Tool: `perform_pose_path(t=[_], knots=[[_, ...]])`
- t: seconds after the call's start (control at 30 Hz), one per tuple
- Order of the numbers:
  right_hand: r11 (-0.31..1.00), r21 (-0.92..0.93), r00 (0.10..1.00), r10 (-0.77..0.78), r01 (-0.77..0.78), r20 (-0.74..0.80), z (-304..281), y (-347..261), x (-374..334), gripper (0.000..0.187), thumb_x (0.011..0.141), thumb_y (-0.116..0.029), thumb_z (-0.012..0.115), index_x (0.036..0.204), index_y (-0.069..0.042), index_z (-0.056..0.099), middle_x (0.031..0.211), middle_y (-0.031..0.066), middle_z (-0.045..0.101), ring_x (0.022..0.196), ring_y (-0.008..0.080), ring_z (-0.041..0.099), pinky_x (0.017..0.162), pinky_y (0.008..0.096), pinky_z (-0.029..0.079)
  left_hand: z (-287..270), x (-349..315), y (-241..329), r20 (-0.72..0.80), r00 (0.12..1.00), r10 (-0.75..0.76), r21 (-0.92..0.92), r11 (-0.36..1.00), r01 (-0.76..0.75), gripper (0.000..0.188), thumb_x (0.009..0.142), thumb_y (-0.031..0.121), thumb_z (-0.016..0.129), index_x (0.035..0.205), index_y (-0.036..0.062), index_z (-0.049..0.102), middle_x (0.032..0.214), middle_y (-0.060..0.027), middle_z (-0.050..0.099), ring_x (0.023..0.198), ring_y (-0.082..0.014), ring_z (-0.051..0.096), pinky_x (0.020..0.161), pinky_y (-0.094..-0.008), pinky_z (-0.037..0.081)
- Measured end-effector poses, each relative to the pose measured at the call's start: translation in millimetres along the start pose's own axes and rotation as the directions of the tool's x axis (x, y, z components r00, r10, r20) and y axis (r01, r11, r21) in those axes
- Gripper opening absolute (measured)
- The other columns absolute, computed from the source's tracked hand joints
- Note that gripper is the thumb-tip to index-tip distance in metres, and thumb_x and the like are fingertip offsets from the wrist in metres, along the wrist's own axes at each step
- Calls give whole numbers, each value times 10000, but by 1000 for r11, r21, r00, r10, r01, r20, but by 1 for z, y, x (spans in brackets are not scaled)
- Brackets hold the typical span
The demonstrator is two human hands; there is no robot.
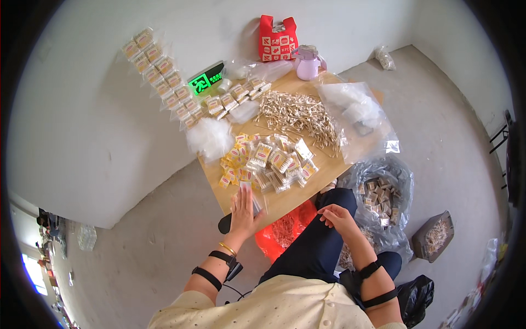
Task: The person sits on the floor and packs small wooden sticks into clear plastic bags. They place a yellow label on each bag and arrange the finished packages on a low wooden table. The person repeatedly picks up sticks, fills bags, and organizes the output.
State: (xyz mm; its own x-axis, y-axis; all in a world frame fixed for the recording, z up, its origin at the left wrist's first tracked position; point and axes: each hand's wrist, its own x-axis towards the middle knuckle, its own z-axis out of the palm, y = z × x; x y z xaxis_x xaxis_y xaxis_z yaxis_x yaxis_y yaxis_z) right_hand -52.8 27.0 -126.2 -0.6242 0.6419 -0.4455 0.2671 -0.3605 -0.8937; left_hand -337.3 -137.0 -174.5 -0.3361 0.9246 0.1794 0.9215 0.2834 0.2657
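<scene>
My left hand (244, 213) lies flat at the table's near left edge, fingers stretched out and pressed down. A small white card (246, 185) shows at its fingertips, and a clear plastic bag (257, 206) lies beside it. My right hand (337, 218) hangs over my lap, fingers loosely bent and apart, with nothing visible in it. Ahead of my left hand is a pile of small bags of cotton swabs (279, 162). Yellow-and-white cards (233, 164) are scattered left of that pile. Farther back lies a heap of loose cotton swabs (298, 116).
Packed bags stand in a tall stack (164, 77) by the wall, near a green exit sign (207, 82). A pink jug (308, 63) and red bag (278, 41) are at the back. A sack of packs (405, 183), a grey bin (433, 236) and a red bag (268, 249) sit below.
</scene>
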Motion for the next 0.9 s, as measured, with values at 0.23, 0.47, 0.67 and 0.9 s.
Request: perform_pose_path(t=[0.23, 0.47, 0.67, 0.9], knots=[[998, 51, 999, -35, 35, -11, -4, -8, 1, 202, 965, -211, 533, 1009, -56, 654, 834, 0, 634, 711, 56, 530, 645, 202, 431, -6, 132, -21, -153, 957, -246, -296, 935, 192, 698, 842, 387, 643, 1371, 32, 359, 1333, -192, 480, 1308, -397, 362, 1054, -548, 254], [998, 52, 990, -29, 36, -136, -27, -9, -22, 193, 963, -202, 537, 1009, -58, 656, 830, -2, 636, 692, 57, 524, 643, 205, 431, -23, 187, -7, 256, 909, -328, -189, 906, 379, 461, 741, 309, 754, 1081, 39, 600, 994, -96, 679, 892, -243, 659, 830, -395, 467], [967, 111, 969, -216, 230, -122, -18, -28, -29, 176, 960, -176, 552, 1011, -34, 643, 865, 15, 643, 774, 75, 572, 682, 215, 453, -79, 141, 48, 288, 922, -259, -957, -96, 272, 357, 827, 106, 719, 1153, 43, 587, 1032, -31, 649, 927, -129, 620, 816, -289, 497], [857, 112, 861, -486, 503, -150, 15, -91, -45, 117, 923, -78, 606, 986, 21, 599, 884, 39, 644, 792, 80, 585, 733, 233, 478, -93, 72, 141, 361, 926, 111, -909, -180, 376, 420, 834, 66, 720, 1217, 39, 548, 1117, -27, 616, 1016, -137, 595, 911, -294, 476]])
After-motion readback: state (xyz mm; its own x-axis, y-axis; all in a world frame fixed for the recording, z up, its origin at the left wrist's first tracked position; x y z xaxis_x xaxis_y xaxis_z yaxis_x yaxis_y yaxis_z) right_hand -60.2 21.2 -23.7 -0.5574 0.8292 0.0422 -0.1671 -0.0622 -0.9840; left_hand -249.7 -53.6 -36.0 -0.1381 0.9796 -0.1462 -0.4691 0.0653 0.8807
